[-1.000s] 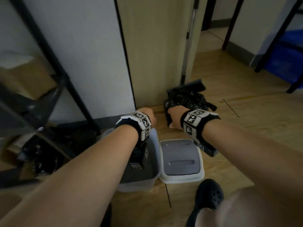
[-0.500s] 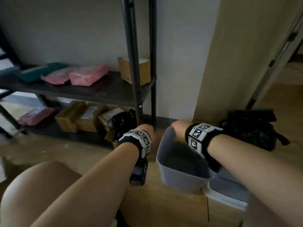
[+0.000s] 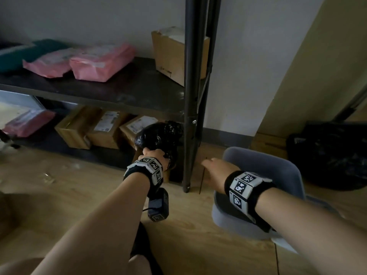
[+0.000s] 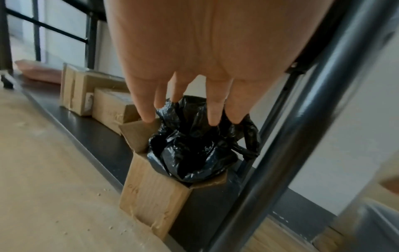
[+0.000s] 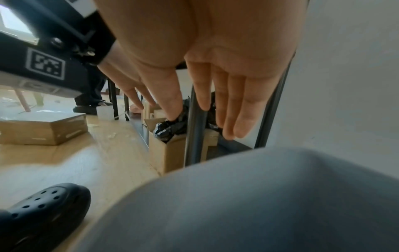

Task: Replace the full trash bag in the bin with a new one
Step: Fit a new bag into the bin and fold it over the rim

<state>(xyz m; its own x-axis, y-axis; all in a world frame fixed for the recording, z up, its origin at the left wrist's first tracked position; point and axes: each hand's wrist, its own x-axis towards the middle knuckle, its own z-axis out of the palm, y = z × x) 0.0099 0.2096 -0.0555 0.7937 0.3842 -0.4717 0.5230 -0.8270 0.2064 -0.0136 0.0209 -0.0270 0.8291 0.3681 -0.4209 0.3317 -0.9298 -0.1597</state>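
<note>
Since spare bags [image 4: 200, 146] sit boxed under our left hand [image 3: 154, 154], its straight fingers dip in; right hand [image 3: 218, 171] spread, idle beside.

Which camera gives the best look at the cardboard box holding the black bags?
The left wrist view: the cardboard box shows whole, open flaps around the black bags. In the head view the left hand hides most of it; the right wrist view has a shelf post crossing it.

Black crumpled bags [image 4: 194, 150] fill a tan cardboard box [image 4: 151, 201]; grey bin [image 3: 278, 175], pink parcels [image 3: 99, 64].
</note>
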